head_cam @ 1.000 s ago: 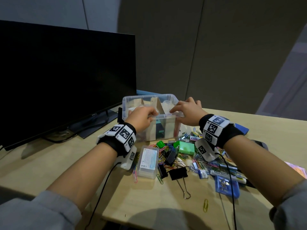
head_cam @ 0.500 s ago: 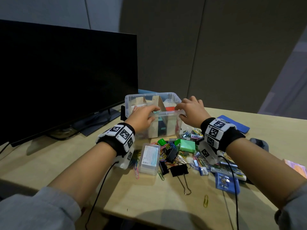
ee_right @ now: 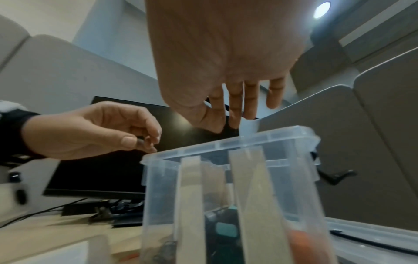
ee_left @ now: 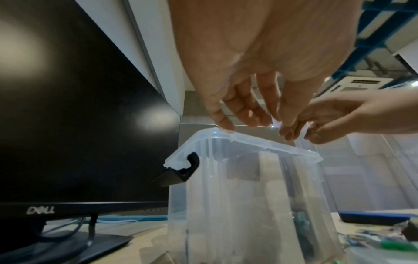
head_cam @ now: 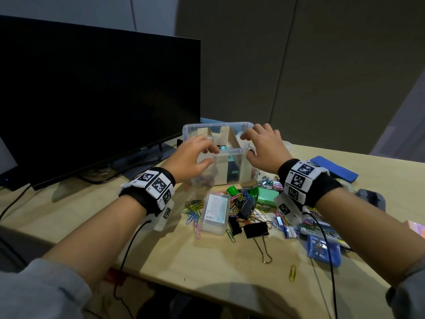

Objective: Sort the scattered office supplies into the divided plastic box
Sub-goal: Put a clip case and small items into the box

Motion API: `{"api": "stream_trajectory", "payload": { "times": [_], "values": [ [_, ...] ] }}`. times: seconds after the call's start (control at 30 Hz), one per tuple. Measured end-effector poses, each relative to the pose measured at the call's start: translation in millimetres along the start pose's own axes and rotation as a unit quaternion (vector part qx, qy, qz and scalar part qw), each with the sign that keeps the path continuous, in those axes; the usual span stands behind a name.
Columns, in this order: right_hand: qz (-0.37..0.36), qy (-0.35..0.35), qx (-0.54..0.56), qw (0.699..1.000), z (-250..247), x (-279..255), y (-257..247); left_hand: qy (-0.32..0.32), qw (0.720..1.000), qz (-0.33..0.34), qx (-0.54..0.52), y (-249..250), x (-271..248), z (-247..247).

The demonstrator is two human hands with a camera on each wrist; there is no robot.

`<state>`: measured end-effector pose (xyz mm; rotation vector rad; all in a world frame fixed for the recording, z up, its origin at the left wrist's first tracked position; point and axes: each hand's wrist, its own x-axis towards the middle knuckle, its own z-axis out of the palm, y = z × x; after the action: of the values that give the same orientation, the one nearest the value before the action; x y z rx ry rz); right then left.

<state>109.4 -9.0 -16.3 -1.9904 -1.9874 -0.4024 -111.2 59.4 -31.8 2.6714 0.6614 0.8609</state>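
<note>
hands (head_cam: 232,150) now raised above box rim (head_cam: 232,151)

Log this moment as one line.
left hand: pinching small dark item over divided plastic box | right hand: open above box rim | supplies pile: unsorted on desk

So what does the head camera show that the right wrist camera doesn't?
Only the head view shows the pile of supplies on the desk: coloured paper clips, black binder clips and a green box. Only the right wrist view shows the left hand pinching a small dark item above the box rim, and a ceiling light. Both show the clear divided box, both hands over it, and the monitor.
</note>
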Motion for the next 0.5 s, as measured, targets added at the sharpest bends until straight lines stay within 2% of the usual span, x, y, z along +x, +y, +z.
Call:
{"api": "stream_trajectory", "payload": {
  "times": [0.07, 0.17, 0.2, 0.27, 0.37, 0.43, 0.5],
  "values": [
    [-0.044, 0.035, 0.015, 0.998, 1.6, -3.6, -8.3, -0.004, 1.0, 0.025, -0.005, 0.7, -7.8, -3.5],
    [-0.128, 0.037, 0.061, 0.989, 0.1, -7.5, -20.9, -0.064, 0.998, 0.002, -0.003, 1.1, -16.2, -7.0],
    [-0.157, 0.006, 0.079, 0.984, -1.3, -8.5, -26.3, -0.101, 0.995, -0.018, 0.008, 1.3, -17.7, -7.4],
    [-0.195, -0.107, 0.072, 0.972, -3.6, -12.3, -40.0, -0.186, 0.979, -0.074, 0.049, -0.4, -20.9, -6.5],
    [-0.236, -0.288, -0.062, 0.926, 1.9, -21.5, -62.0, -0.306, 0.927, -0.187, 0.108, -6.2, -26.9, -1.3],
    [-0.268, -0.333, -0.125, 0.896, 8.5, -27.8, -75.0, -0.356, 0.893, -0.244, 0.13, -9.1, -30.8, 1.9],
    [-0.283, -0.347, -0.15, 0.882, 15.3, -29.5, -83.5, -0.372, 0.88, -0.278, 0.104, -9.7, -32.4, 3.0]
  ]
}}
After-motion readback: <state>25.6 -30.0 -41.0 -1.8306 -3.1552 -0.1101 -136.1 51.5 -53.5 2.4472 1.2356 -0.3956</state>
